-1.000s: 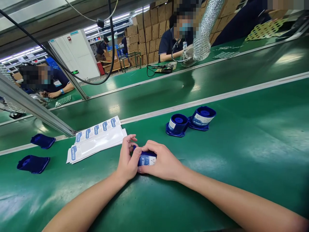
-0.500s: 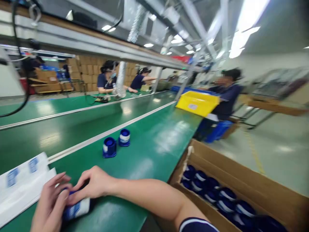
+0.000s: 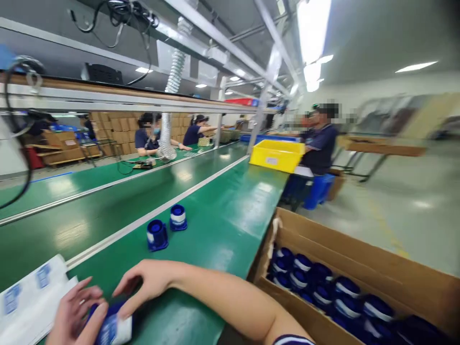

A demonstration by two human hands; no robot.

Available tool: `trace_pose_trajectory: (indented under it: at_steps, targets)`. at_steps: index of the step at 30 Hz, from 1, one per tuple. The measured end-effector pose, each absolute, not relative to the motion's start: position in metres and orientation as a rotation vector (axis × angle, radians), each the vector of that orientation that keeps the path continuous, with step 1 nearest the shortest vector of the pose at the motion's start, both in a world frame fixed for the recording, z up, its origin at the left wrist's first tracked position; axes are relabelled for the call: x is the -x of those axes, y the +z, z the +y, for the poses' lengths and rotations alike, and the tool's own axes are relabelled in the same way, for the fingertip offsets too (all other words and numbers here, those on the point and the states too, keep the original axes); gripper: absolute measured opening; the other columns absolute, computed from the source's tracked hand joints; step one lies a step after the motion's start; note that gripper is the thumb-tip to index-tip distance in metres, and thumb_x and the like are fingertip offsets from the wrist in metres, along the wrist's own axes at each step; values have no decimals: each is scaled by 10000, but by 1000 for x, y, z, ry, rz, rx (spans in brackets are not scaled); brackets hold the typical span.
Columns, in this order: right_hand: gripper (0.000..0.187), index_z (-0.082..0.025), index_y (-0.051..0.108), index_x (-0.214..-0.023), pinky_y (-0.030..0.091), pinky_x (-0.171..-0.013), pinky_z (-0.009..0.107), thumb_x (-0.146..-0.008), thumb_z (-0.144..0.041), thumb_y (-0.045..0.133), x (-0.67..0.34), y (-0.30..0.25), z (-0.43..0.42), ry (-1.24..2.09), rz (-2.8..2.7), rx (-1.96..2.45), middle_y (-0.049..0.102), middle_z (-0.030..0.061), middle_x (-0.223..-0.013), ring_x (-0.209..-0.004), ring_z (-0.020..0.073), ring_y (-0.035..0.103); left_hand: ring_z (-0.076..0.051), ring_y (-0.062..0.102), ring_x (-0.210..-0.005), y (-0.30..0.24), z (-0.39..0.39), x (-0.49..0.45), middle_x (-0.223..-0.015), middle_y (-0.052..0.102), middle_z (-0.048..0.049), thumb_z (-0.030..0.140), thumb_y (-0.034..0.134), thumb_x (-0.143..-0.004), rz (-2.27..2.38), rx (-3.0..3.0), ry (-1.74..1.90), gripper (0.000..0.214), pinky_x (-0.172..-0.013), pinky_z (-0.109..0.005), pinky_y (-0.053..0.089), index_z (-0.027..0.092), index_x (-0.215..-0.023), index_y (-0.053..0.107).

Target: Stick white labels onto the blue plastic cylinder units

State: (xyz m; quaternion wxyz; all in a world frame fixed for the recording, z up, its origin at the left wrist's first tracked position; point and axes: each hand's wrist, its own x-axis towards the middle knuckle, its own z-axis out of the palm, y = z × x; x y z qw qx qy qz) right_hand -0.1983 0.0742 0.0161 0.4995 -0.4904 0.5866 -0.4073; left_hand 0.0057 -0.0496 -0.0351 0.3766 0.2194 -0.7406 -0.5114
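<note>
In the head view, my left hand (image 3: 77, 316) is closed around a dark blue cylindrical part (image 3: 102, 330) at the lower left. A white and blue label (image 3: 120, 328) wraps its side, with the light end facing right. My right hand (image 3: 145, 287) arches over the part, thumb on the label's upper edge and index finger held apart from the thumb. Two similar blue parts, one with a plain white band (image 3: 178, 218) and one beside it (image 3: 157, 235), stand upright on the green bench ahead of my hands. Label sheets (image 3: 34, 297) lie at my left.
An open cardboard box (image 3: 323, 239) holding rows of blue parts (image 3: 321, 292) stands right of the bench (image 3: 215, 225). A yellow bin (image 3: 276, 155) sits on the bench's far end, near a co-worker (image 3: 321, 141). A metal rail (image 3: 154, 213) runs along the bench's left side.
My right index finger has lifted off the blue part and spread from the thumb. My left hand still holds the part. The whole view has shifted, with the bench scene lower in the picture.
</note>
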Motion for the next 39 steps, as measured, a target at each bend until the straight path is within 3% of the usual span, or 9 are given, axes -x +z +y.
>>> trace_pose_trajectory:
  at_steps: [3, 6, 10, 12, 15, 17, 21, 28, 39]
  targets:
    - [906, -227, 818, -1050, 547, -938, 251, -190, -251, 1103, 207, 16, 87, -1042, 1180, 1033, 780, -20, -979, -948, 172, 710, -207, 680, -939, -6, -26, -9, -1104, 653, -39, 566, 769, -904, -1850, -511, -1449, 562, -858, -320, 584, 288, -1346, 559]
    - [820, -227, 748, -1248, 555, -920, 282, -590, -645, 998, 207, 10, 85, -1099, 1053, 1022, 773, 49, -1114, -965, 158, 719, -193, 670, -871, 6, -21, -6, -1093, 636, -57, 532, 759, -929, -1833, -281, -1534, 505, -846, -343, 566, 284, -1321, 559]
    - [632, -187, 766, -1222, 522, -680, 219, -790, -628, 903, 180, 7, 83, -1140, 946, 994, 752, 41, -966, -785, 131, 678, -213, 651, -965, 8, -26, -8, -1096, 628, -67, 538, 748, -944, -1767, -212, -1492, 490, -928, -372, 539, 278, -1316, 560]
    - [583, -200, 769, -1212, 515, -656, 223, -787, -570, 918, 166, 8, 82, -1203, 914, 921, 754, 44, -975, -778, 143, 680, -233, 639, -1061, 7, -27, -9, -1143, 633, -81, 614, 681, -969, -1648, -285, -1455, 492, -1005, -394, 522, 262, -1296, 576]
    - [686, -260, 710, -1298, 570, -782, 309, -781, -691, 843, 157, 10, 80, -1342, 852, 787, 762, 69, -1135, -948, 219, 726, -270, 592, -1235, 1, -26, -11, -1320, 613, -107, 693, 534, -1013, -1472, -436, -1543, 552, -1083, -412, 489, 263, -1359, 564]
    - [704, -262, 702, -1300, 573, -868, 359, -793, -740, 805, 157, 10, 79, -1396, 758, 734, 762, 90, -1178, -1043, 250, 721, -303, 537, -1353, -7, -23, -10, -1451, 567, -113, 665, 554, -1015, -1464, -415, -1725, 600, -1138, -431, 456, 285, -1475, 493]
    - [556, -279, 734, -1277, 550, -850, 320, -821, -549, 903, 159, 6, 84, -1428, 592, 728, 779, 78, -1154, -986, 204, 717, -344, 458, -1468, -23, -14, -9, -1590, 489, -93, 556, 656, -998, -1427, -219, -2049, 740, -1248, -501, 349, 358, -1619, 304]
    - [729, -442, 570, -1492, 522, -932, 340, -851, -443, 918, 161, -2, 88, -1396, 639, 773, 716, 28, -1355, -1115, 198, 698, -322, 592, -1267, -17, -24, -13, -1452, 614, -101, 538, 769, -921, -1556, -218, -1893, 585, -1094, -431, 466, 277, -1411, 585]
    - [982, -304, 400, -1630, 464, -1137, 414, -829, -536, 919, 147, -8, 83, -1494, 912, 955, 658, 81, -1460, -1307, 254, 619, -229, 651, -1046, -1, -22, -13, -1166, 700, -67, 574, 829, -861, -1670, -495, -1673, 562, -959, -354, 523, 227, -1257, 632]
